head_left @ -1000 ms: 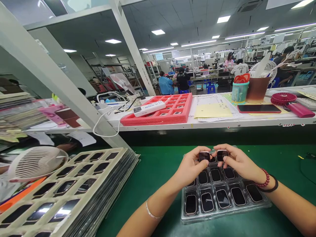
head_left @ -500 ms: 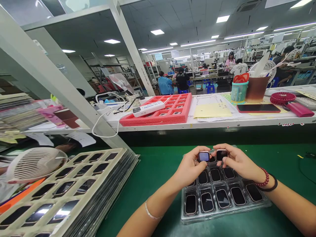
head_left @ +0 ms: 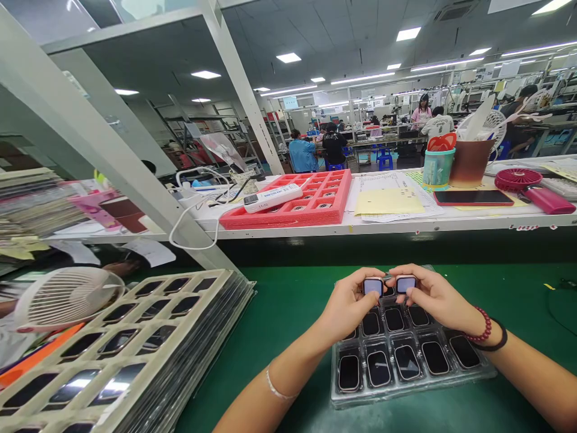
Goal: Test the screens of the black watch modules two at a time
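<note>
Between its thumb and fingers, my left hand (head_left: 349, 304) holds a small watch (head_left: 373, 286) with a lit, pale screen. My right hand (head_left: 426, 293) pinches a second watch (head_left: 406, 284), its screen lit as well. Both watches are held side by side, a small gap apart, over the far part of a clear plastic tray (head_left: 360, 398). Rows of dark-screened watches lie in the tray's pockets, one of them a watch (head_left: 435, 358) in the near row. My hands hide some of the far pockets.
Stacked trays of dark screens (head_left: 180, 355) stand at the left beside a white fan (head_left: 67, 297). Across the back, a white shelf (head_left: 383, 227) bears a red foam tray (head_left: 283, 221), papers, a phone (head_left: 473, 198), cups and a pink fan (head_left: 517, 179). A slanted post rises at left.
The screen of the watch in my right hand has gone from dark to lit. Both hands have stayed nearly in place, and the view has shifted very slightly.
</note>
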Motion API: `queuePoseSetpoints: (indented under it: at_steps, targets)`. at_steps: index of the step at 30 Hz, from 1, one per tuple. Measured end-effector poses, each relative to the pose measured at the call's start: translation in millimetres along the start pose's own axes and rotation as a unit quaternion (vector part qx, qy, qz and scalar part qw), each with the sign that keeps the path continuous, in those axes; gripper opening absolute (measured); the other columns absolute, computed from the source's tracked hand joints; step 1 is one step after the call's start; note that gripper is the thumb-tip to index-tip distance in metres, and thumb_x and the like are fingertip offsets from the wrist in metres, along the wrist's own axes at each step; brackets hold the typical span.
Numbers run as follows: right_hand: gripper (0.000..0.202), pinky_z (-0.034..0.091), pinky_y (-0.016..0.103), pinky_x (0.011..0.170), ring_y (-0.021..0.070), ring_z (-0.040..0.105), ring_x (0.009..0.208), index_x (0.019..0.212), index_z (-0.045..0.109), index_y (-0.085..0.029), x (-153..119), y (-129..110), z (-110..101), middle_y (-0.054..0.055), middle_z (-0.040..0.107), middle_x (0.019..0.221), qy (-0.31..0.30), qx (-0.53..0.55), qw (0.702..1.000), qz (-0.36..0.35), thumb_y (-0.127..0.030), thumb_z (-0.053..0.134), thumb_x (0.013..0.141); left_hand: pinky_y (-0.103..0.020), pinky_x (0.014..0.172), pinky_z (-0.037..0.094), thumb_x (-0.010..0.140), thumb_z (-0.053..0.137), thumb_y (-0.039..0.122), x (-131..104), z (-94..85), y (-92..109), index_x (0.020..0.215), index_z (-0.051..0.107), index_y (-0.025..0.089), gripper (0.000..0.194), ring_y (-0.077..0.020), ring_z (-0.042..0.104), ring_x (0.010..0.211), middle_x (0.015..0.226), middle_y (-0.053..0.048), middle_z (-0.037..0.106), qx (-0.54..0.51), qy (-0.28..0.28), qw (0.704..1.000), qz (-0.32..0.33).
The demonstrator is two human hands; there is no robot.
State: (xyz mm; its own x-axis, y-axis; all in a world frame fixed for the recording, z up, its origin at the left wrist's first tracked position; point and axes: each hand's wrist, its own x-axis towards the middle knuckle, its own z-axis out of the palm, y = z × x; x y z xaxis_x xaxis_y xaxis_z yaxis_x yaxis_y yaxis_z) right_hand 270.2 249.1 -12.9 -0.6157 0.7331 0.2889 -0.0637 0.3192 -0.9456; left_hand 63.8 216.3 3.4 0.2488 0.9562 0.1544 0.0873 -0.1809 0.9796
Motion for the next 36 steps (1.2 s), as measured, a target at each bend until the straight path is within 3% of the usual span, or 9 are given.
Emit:
queuePoseSetpoints:
  at_steps: [14,22,26,31,36]
  targets:
    - [0.034,0.053,0.028,0.066,0.0158,0.064,0.078,0.123,0.048,-0.018,-1.3,-4.3,0.8,0.010,0.061,0.110,0.000,-0.003,1.000,0.005,-0.018,0.049,0.089,-0.027,0.070,0.047,0.074,0.067,0.025,-1.0,1.5,1.6,0.106,0.060,0.016,0.035,-0.0176,0.058,0.078,0.089,-0.007,0.063,-0.012,0.010,1.000,0.001]
    - [0.037,0.053,0.033,0.083,0.0176,0.063,0.090,0.122,0.050,-0.019,-1.2,-8.5,1.7,0.009,0.059,0.113,-0.006,0.007,1.000,-0.001,-0.016,0.053,0.086,-0.026,0.068,0.048,0.073,0.068,0.027,-2.0,1.3,2.1,0.107,0.060,0.016,0.036,-0.0180,0.058,0.079,0.091,-0.007,0.064,-0.003,0.012,1.000,0.002]
    - [0.032,0.055,0.028,0.071,0.0161,0.064,0.082,0.122,0.051,-0.018,-1.2,-7.3,0.9,0.009,0.060,0.110,-0.012,-0.010,1.000,0.001,-0.019,0.049,0.090,-0.026,0.067,0.047,0.075,0.068,0.030,-0.3,2.1,2.9,0.102,0.060,0.013,0.033,-0.0178,0.057,0.079,0.089,-0.009,0.063,-0.030,0.003,1.000,0.005]
    - [0.032,0.054,0.028,0.068,0.0162,0.064,0.080,0.124,0.051,-0.019,-1.2,-7.1,-0.2,0.010,0.061,0.112,-0.014,-0.009,1.000,0.006,-0.022,0.050,0.092,-0.025,0.063,0.047,0.075,0.070,0.035,0.2,1.7,2.6,0.098,0.060,0.013,0.034,-0.0138,0.055,0.068,0.082,-0.006,0.061,-0.041,-0.004,0.999,0.003]
    - [0.028,0.053,0.025,0.062,0.0150,0.065,0.074,0.119,0.056,-0.018,-1.4,-6.0,-2.0,0.010,0.063,0.107,-0.018,0.023,0.999,0.018,-0.031,0.048,0.095,-0.024,0.060,0.048,0.077,0.068,0.042,-0.2,0.2,4.3,0.093,0.061,0.012,0.035,-0.0153,0.056,0.072,0.080,-0.007,0.061,-0.062,-0.021,0.998,-0.002]
